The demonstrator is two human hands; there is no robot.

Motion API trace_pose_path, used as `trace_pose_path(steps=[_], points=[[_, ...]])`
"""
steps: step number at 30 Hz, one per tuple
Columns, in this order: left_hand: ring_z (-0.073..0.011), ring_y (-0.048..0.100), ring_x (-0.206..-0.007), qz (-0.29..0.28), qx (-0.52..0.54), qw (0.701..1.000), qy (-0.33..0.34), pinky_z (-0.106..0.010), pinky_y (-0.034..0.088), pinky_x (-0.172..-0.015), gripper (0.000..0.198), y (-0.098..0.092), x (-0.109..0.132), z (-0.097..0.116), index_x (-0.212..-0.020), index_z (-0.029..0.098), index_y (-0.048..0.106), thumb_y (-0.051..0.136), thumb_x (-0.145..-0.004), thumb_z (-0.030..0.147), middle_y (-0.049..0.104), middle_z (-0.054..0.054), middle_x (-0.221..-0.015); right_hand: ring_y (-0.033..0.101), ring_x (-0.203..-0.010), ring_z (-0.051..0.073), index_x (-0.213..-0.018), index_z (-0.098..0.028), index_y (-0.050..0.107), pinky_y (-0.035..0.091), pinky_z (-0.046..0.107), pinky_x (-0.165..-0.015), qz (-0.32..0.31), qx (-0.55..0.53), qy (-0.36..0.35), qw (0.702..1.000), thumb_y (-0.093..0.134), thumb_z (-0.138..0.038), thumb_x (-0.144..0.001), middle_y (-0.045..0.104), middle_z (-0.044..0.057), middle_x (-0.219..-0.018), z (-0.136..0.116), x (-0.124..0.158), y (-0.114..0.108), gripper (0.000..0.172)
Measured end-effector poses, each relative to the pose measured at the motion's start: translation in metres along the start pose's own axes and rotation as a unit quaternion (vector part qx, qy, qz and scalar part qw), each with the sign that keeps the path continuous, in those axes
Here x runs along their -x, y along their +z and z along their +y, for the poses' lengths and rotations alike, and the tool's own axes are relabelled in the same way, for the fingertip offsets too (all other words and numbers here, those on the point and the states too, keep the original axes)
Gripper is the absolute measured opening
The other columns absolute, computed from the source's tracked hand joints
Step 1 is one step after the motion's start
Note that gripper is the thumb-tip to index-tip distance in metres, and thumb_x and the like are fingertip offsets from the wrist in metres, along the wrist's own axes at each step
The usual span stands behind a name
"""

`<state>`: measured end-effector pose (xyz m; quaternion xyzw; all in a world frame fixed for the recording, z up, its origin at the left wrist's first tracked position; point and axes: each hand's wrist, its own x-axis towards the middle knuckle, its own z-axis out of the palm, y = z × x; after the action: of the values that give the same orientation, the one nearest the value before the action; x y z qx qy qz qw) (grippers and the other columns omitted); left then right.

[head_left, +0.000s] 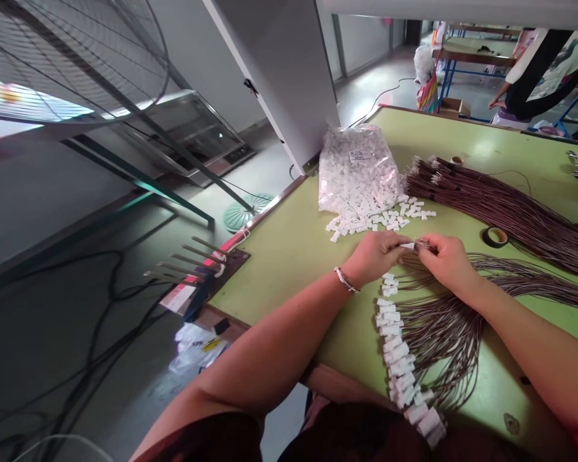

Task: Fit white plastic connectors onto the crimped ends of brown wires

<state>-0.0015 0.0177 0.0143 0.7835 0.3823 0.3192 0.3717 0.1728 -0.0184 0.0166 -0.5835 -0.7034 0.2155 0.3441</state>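
Fingertips of my left hand pinch shut on a white connector; my right hand clamps thin brown wires at its end, fingers closed.

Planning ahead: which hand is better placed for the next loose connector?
Probably left. The left hand, holding a connector, lies below the loose connectors; the right hand is farther and pinches wire ends.

Open green table left of the hands; connector bag, wire bundles and, I think, a tape roll crowd the rest.
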Motion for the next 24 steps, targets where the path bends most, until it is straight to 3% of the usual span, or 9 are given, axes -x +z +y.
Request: trace_pose_path(steps=[3,5,10,13,19,24], points=[[-0.0099,0.06,-0.049,-0.032,0.147,0.982,-0.114,-0.021,0.051,-0.051,0.018,0.0005,-0.0013,0.0018,-0.091,0.01,0.071,0.061,-0.08,0.022,0.063,-0.002,-0.057,0.04,-0.05,0.01,-0.066,-0.016,0.064,0.03,0.023,-0.05,-0.011,-0.066,0.027,0.997,0.05,-0.028,-0.076,0.049,-0.003,-0.051,-0.0024,-0.0003,-0.0023,0.021],[-0.0094,0.059,-0.048,-0.043,0.201,0.967,-0.151,-0.02,0.05,-0.048,0.018,-0.0004,-0.0023,0.0027,-0.088,0.009,0.071,0.064,-0.078,0.023,0.062,-0.001,-0.054,0.037,-0.051,0.009,-0.062,-0.016,0.06,0.029,0.023,-0.05,-0.018,-0.097,0.045,0.994,0.05,-0.031,-0.075,0.045,-0.003,-0.051,-0.0023,-0.0009,-0.0038,0.023],[-0.0078,0.059,-0.047,-0.046,0.233,0.958,-0.16,-0.018,0.05,-0.048,0.017,-0.0038,-0.0035,0.0022,-0.085,0.01,0.072,0.069,-0.073,0.021,0.064,-0.001,-0.054,0.041,-0.055,0.01,-0.066,-0.016,0.06,0.034,0.023,-0.054,-0.054,-0.158,0.088,0.982,0.054,-0.034,-0.074,0.05,-0.003,-0.057,0.0043,-0.0037,-0.0052,0.021],[-0.0076,0.058,-0.047,-0.041,0.231,0.959,-0.161,-0.017,0.05,-0.048,0.016,-0.0045,-0.0035,0.0014,-0.084,0.01,0.072,0.069,-0.072,0.02,0.063,0.0,-0.052,0.045,-0.057,0.01,-0.07,-0.016,0.062,0.037,0.023,-0.056,-0.028,-0.174,0.106,0.979,0.057,-0.035,-0.071,0.055,-0.002,-0.062,0.0053,-0.0043,-0.005,0.02],[-0.0074,0.058,-0.046,-0.033,0.221,0.961,-0.161,-0.017,0.049,-0.046,0.014,-0.0049,-0.0038,0.0022,-0.082,0.01,0.072,0.07,-0.072,0.021,0.063,-0.001,-0.052,0.041,-0.054,0.009,-0.066,-0.017,0.057,0.035,0.023,-0.053,0.015,-0.186,0.096,0.978,0.058,-0.032,-0.067,0.049,-0.004,-0.057,0.0023,-0.0042,-0.0061,0.015],[-0.0085,0.059,-0.047,-0.012,0.177,0.972,-0.152,-0.019,0.051,-0.05,0.016,-0.0047,-0.0032,0.0055,-0.086,0.011,0.073,0.07,-0.072,0.018,0.064,-0.001,-0.052,0.029,-0.044,0.007,-0.063,-0.018,0.052,0.025,0.022,-0.044,-0.016,-0.244,0.153,0.957,0.058,-0.033,-0.067,0.038,-0.008,-0.049,0.0053,-0.0038,-0.0033,0.016]])
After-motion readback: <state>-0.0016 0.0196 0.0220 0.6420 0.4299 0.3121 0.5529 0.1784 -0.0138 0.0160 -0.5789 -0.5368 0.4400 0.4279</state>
